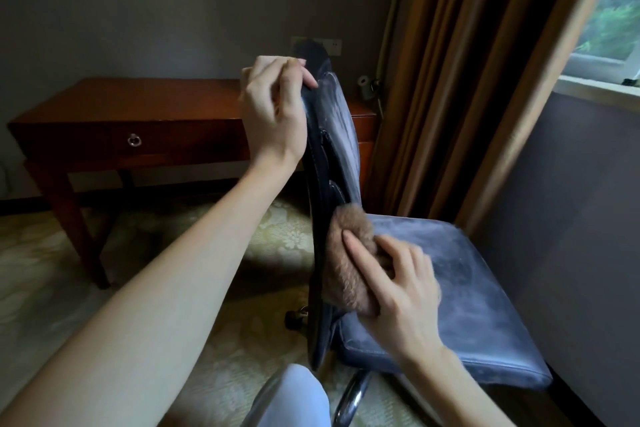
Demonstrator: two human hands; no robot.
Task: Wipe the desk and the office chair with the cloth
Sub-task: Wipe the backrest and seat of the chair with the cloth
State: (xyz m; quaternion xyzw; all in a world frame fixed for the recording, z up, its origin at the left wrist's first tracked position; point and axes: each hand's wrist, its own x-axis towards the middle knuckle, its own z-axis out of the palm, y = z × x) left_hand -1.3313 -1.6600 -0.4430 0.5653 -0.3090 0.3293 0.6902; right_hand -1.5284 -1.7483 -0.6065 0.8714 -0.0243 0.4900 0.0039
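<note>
Ahead, a dark wooden desk [121, 104] stands against the wall. Nearer, a blue office chair [467, 288] is seen side-on. The left hand [273, 107] grips the top of its backrest, fingers curled over the edge. The right hand [398, 288] holds a fluffy brown cloth [349, 274] against the lower backrest, just above the seat.

Fluffy cloth [349, 263], worn leather chair [467, 288], glossy wooden desk [138, 104]

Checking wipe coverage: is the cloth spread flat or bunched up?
Bunched. The fuzzy brown cloth is wadded under the right hand, which presses it against the lower part of the chair backrest.
</note>
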